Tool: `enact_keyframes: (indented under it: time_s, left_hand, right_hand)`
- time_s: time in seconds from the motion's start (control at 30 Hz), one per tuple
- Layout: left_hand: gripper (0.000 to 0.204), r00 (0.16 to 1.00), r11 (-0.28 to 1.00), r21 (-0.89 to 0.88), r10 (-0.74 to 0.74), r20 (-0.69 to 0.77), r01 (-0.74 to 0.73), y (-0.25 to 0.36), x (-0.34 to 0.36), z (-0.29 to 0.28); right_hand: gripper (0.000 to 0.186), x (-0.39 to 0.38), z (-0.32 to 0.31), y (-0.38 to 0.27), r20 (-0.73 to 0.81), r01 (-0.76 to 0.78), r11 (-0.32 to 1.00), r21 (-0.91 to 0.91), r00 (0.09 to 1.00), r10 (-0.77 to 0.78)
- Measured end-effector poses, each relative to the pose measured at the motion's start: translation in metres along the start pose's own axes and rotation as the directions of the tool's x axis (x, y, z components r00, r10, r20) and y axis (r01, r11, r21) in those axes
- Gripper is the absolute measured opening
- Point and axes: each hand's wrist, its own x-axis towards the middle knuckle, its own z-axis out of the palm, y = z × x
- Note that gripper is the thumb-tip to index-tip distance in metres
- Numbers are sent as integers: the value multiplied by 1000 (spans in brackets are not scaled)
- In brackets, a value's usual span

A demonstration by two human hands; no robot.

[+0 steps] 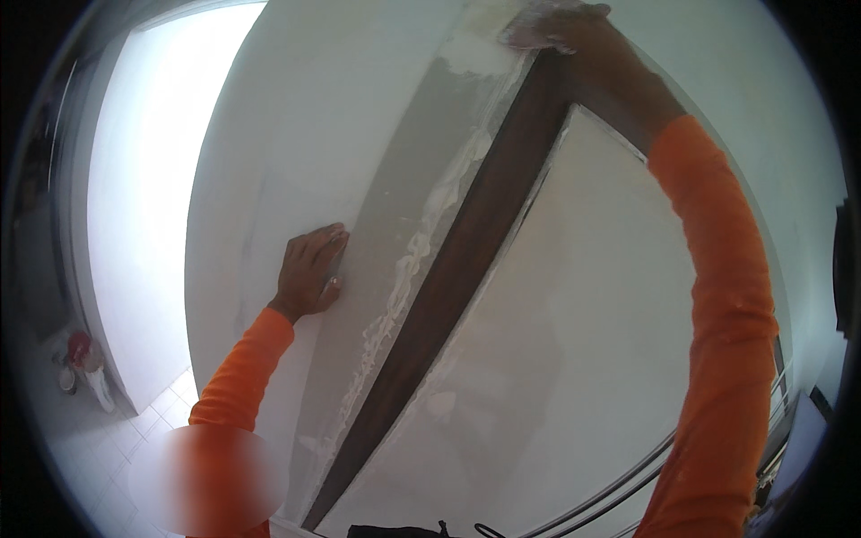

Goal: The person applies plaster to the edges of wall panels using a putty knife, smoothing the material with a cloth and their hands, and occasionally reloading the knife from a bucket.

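My left hand [310, 272] lies flat on the pale wall [314, 125], fingers stretched out and holding nothing. High at the top edge, my right hand [583, 36] presses against the wall just above the upper end of a dark brown wooden strip [466, 233]. Its fingers close over something whitish and dusty that I cannot make out. Along the strip's left side runs a rough white line of filler [417, 247], next to a greyer band of wall [386, 206]. Thin white smears also follow the strip's right edge. Both forearms wear orange sleeves.
A bright opening [148, 197] stands at the left, with pale floor tiles [166, 408] at its foot. Red and white items [81, 350] rest on the floor at far left. Curved metal rails [619, 484] cross the lower right, and a black object [395, 531] shows at the bottom edge.
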Motion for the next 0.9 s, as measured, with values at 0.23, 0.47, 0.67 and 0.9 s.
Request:
enact_keyframes:
  time_s: [0.23, 0.47, 0.67, 0.9]
  left_hand:
    - [70, 999, 1000, -13, -28, 16, 28, 4, 2, 6]
    - [71, 1000, 1000, -15, 1, 6, -1, 3, 3, 6]
    - [70, 1000, 1000, 16, -13, 28, 12, 8, 3, 0]
    - [68, 1000, 1000, 25, -10, 8, 10, 5, 4, -1]
  right_hand:
    - [34, 30, 10, 36, -621, 15, 998, -67, 782, -53]
    - [25, 53, -62, 24, -575, -204, 909, 363, 719, 391]
    - [29, 59, -72, 44, -1, -261, 488, 833, 881, 473]
    - [21, 104, -40, 15, -18, -272, 833, 482, 947, 320]
